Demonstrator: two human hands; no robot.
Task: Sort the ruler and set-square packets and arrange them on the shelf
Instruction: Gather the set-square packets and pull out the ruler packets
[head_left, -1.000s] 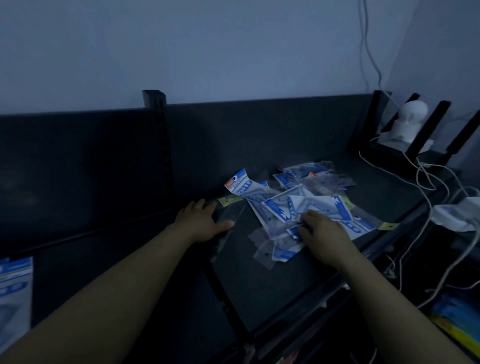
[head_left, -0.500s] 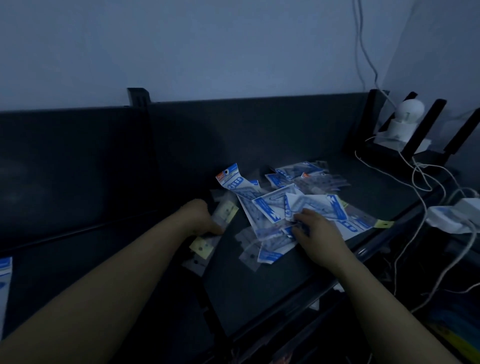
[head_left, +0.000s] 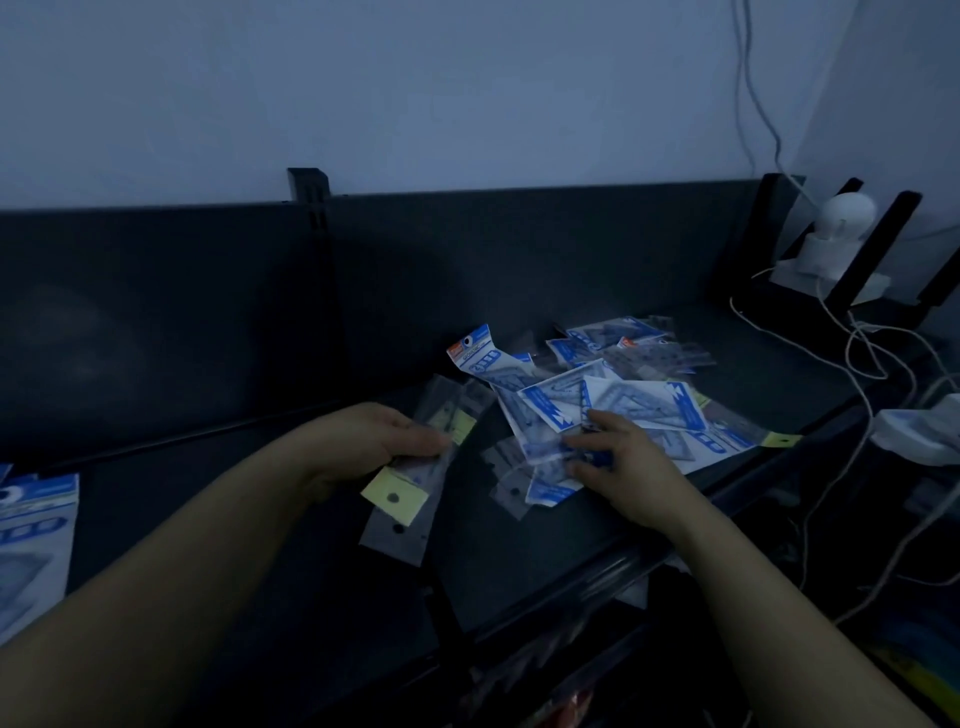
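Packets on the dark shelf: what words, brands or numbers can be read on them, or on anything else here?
Nothing can be read for certain; the picture is dim.
Upright blue-and-white packet: large outlined characters, too blurred.
Packet pile: blue print, too small.
Packet at the left edge: blurred characters.
Yellow-topped packets in the left hand: no print shows.

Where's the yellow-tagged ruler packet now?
Head view, left of centre: the left hand grips the yellow-tagged ruler packet just left of the pile of blue packets on the shelf.
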